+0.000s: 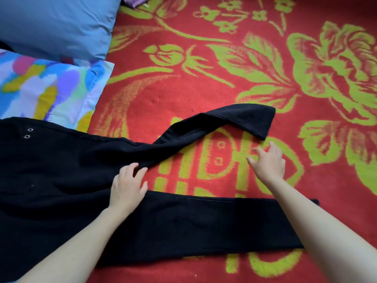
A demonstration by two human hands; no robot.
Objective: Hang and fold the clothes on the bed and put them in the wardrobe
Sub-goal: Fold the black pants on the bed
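Trousers (61, 190): black, spread on the bed, waist to the left, both legs pointing right.
Near leg (204, 225): lies flat and straight; both bare forearms pass over it.
Left hand (127, 185): rests flat where the two legs part, fingers nearly straight and a little spread, thumb apart; it grips nothing.
Right hand (269, 162): over the blanket between the legs, fingers spread wide, holding nothing; whether it touches the blanket, I cannot tell.
Far leg (224, 121): twisted and bent, its hem just beyond the right fingertips.
Eyelets (28, 133): two metal ones near the waist.
Blanket (204, 68): red with yellow-green flowers, under everything.
Pillows: a colourful pillow (40, 84) touches the waist; a blue pillow (55, 23) lies behind it.
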